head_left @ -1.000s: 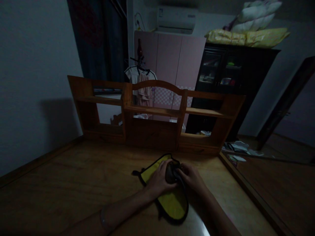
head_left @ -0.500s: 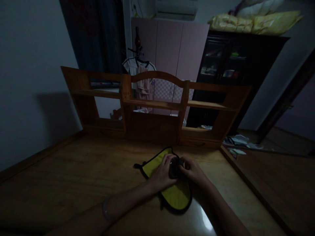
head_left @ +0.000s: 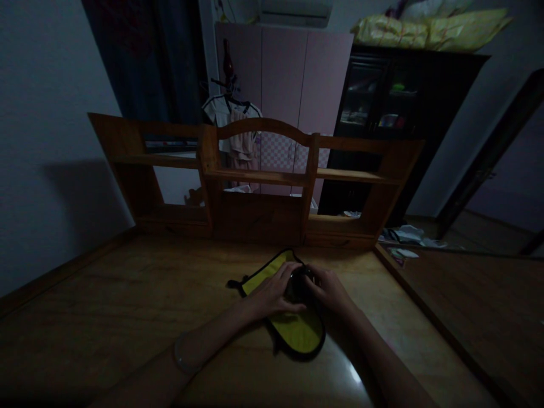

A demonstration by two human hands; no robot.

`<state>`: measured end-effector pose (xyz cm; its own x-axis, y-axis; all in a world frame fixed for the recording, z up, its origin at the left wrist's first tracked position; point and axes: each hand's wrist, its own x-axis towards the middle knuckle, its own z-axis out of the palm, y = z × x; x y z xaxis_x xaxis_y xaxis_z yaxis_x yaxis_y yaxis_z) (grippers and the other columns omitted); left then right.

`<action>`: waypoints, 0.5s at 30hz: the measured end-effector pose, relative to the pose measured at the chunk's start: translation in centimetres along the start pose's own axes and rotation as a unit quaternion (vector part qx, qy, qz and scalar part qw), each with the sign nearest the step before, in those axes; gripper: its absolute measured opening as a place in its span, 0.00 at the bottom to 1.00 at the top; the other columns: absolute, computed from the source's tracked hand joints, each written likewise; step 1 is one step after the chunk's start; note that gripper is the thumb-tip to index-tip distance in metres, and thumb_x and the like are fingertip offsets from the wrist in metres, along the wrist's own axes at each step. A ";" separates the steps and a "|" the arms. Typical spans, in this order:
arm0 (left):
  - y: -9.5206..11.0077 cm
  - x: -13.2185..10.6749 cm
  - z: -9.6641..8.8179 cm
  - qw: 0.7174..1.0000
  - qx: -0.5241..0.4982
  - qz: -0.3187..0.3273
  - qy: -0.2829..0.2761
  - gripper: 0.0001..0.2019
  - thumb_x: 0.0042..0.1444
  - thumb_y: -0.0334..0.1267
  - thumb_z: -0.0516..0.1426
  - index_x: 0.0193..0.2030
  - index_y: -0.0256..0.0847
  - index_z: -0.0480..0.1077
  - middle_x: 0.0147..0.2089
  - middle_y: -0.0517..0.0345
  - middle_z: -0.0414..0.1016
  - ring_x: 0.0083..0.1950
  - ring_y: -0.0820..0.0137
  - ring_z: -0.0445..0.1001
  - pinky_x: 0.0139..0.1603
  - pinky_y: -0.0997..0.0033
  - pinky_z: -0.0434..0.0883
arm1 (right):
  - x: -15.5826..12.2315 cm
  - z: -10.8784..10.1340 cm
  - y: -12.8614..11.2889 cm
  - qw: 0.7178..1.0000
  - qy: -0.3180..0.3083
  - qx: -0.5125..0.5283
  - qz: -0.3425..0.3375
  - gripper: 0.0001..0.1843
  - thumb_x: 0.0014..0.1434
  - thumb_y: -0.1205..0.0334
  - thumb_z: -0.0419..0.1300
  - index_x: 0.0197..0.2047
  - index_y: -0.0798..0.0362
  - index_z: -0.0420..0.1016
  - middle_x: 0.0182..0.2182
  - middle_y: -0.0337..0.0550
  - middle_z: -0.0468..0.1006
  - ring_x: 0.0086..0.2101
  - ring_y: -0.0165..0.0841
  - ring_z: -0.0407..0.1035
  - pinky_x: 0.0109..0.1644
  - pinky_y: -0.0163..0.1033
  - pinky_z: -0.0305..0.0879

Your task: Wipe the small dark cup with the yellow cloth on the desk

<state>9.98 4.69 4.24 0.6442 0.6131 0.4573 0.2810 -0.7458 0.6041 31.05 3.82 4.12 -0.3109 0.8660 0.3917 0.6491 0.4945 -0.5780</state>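
A yellow cloth with a black border lies on the wooden table. In the dim light both hands meet over its upper part. My left hand has its fingers curled round a small dark object. My right hand grips the same object from the right. What the object is I cannot make out. A thin bracelet circles my left forearm.
A wooden shelf unit stands along the table's far edge. Behind it are a pink wardrobe, hanging clothes and a dark glass cabinet with yellow bedding on top. The table's right edge drops to the floor.
The view has tilted down and shifted slightly. Both hands stay on the dark object over the yellow cloth, with only small finger movements.
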 end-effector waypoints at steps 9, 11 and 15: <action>0.6 0.0 0.0 1.000 0.013 0.010 0.003 0.41 0.52 0.39 0.64 0.69 0.51 0.47 0.66 0.52 0.57 0.65 0.60 0.61 0.64 0.58 0.64 | -0.1 0.2 0.1 1.000 0.010 0.013 -0.003 0.15 0.58 0.66 0.55 0.49 0.52 0.73 0.36 0.42 0.78 0.34 0.35 0.71 0.38 0.34 0.62; 0.7 0.1 0.0 1.000 0.017 0.010 -0.001 0.41 0.52 0.42 0.64 0.69 0.51 0.48 0.65 0.52 0.58 0.64 0.60 0.62 0.63 0.58 0.65 | -0.1 0.1 0.1 1.000 0.013 0.011 0.000 0.15 0.57 0.67 0.55 0.48 0.52 0.73 0.35 0.41 0.78 0.32 0.34 0.70 0.37 0.34 0.62; 0.8 0.2 0.0 1.000 0.024 0.007 -0.003 0.40 0.52 0.45 0.64 0.68 0.52 0.49 0.63 0.51 0.60 0.62 0.59 0.64 0.62 0.56 0.66 | -0.2 -0.3 -0.1 1.000 0.011 0.022 0.001 0.14 0.59 0.64 0.55 0.47 0.52 0.75 0.34 0.42 0.79 0.32 0.36 0.71 0.37 0.35 0.64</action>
<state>10.31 4.20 4.82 0.6519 0.6013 0.4619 0.3056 -0.7659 0.5657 31.27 3.57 4.33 -0.2934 0.8658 0.4053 0.6193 0.4951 -0.6093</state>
